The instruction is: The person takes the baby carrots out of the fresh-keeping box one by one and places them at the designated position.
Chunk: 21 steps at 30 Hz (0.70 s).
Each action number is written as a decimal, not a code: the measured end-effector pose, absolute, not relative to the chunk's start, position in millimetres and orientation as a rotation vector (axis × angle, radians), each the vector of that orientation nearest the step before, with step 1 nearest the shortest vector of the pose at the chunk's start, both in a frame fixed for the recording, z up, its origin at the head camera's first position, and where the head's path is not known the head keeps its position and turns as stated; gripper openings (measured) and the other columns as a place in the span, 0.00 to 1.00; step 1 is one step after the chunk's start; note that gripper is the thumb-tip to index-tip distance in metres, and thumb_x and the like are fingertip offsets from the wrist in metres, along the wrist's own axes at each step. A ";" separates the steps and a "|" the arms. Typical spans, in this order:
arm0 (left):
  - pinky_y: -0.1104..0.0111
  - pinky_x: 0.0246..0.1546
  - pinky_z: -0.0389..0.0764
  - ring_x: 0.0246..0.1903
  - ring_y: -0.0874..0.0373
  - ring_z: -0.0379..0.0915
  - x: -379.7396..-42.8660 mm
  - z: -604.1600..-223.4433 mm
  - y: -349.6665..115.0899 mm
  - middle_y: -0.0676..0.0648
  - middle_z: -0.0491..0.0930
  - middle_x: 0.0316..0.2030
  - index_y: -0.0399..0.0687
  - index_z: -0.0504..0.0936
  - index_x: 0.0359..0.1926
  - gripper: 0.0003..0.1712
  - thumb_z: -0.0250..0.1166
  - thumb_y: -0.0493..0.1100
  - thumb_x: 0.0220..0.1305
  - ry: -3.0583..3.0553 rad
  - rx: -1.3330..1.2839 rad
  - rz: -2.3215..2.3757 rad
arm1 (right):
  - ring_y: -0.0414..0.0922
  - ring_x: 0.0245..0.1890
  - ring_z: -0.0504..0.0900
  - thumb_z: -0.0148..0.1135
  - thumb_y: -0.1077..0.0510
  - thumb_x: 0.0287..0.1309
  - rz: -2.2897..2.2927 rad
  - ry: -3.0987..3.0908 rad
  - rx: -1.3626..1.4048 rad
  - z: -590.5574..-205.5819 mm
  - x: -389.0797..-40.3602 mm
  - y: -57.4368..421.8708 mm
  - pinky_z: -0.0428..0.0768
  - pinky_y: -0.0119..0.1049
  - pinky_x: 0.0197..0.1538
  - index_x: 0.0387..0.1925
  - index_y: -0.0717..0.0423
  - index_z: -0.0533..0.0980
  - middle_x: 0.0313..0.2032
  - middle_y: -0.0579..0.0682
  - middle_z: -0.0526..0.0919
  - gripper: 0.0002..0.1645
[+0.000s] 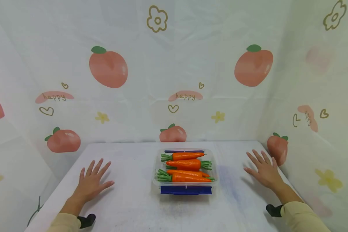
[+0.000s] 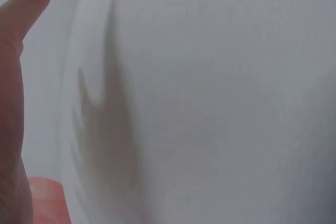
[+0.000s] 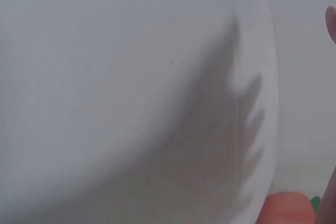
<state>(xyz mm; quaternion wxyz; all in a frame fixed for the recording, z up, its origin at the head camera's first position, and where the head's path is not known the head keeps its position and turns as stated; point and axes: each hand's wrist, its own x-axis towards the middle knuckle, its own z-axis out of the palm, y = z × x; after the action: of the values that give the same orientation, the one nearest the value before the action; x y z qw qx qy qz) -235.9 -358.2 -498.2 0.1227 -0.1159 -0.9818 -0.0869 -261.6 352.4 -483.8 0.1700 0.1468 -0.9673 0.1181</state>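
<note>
Several orange carrots (image 1: 188, 164) with green stem ends lie in a clear plastic container (image 1: 156, 175) at the middle of the table. A dark blue clip flap (image 1: 186, 190) hangs on the container's near side, and another blue strip shows at its far side. My left hand (image 1: 90, 184) is spread with straight fingers, well to the left of the container. To the container's right, my right hand (image 1: 265, 172) is spread the same way. Both hands hold nothing. In the wrist views only part of each hand and its shadow on the white surface show.
The white table (image 1: 127, 199) ends at a patterned cloth backdrop (image 1: 145, 119) behind it. More cloth hangs along the left and right sides. Near each cuff a black wrist camera piece (image 1: 87, 221) shows. A thin dark cord (image 1: 36, 211) is at the lower left.
</note>
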 end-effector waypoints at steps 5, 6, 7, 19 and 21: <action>0.31 0.61 0.39 0.70 0.32 0.37 -237.0 -495.7 -349.3 0.36 0.47 0.74 0.57 0.54 0.75 0.49 0.60 0.68 0.60 -2.809 -0.378 -0.314 | 0.66 0.70 0.49 0.55 0.37 0.64 0.369 -2.702 0.436 -480.0 -262.3 344.1 0.37 0.72 0.64 0.73 0.49 0.58 0.71 0.63 0.58 0.42; 0.31 0.61 0.41 0.70 0.31 0.38 -236.7 -494.4 -347.2 0.36 0.49 0.73 0.56 0.56 0.75 0.48 0.61 0.68 0.59 -2.797 -0.387 -0.328 | 0.66 0.70 0.49 0.55 0.37 0.64 0.377 -2.701 0.436 -479.3 -262.5 342.2 0.36 0.72 0.64 0.73 0.50 0.58 0.71 0.63 0.58 0.42; 0.31 0.61 0.42 0.69 0.31 0.40 -236.5 -493.4 -345.2 0.36 0.50 0.73 0.55 0.58 0.74 0.47 0.62 0.67 0.59 -2.786 -0.398 -0.337 | 0.66 0.70 0.49 0.55 0.37 0.64 0.385 -2.702 0.434 -478.6 -262.6 340.3 0.36 0.71 0.65 0.73 0.50 0.58 0.71 0.63 0.58 0.42; 0.31 0.59 0.51 0.68 0.30 0.45 -235.2 -489.2 -318.2 0.34 0.54 0.71 0.53 0.61 0.72 0.45 0.67 0.59 0.57 -2.686 -0.459 -0.541 | 0.68 0.69 0.50 0.60 0.42 0.63 0.574 -2.674 0.503 -462.7 -263.2 313.1 0.44 0.75 0.62 0.72 0.53 0.60 0.70 0.65 0.58 0.42; 0.30 0.58 0.52 0.68 0.31 0.46 -235.6 -488.3 -313.1 0.35 0.54 0.71 0.53 0.61 0.73 0.45 0.68 0.57 0.57 -2.667 -0.469 -0.592 | 0.69 0.68 0.53 0.62 0.44 0.61 0.590 -2.619 0.534 -460.8 -264.6 308.5 0.50 0.75 0.60 0.70 0.55 0.62 0.69 0.66 0.61 0.41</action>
<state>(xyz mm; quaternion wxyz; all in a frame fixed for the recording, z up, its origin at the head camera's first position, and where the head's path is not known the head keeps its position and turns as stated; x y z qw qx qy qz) -235.6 -313.1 -488.3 0.1839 -0.1663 -0.9457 -0.2100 -264.6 308.5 -460.8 0.2006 0.1910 -0.9374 0.2112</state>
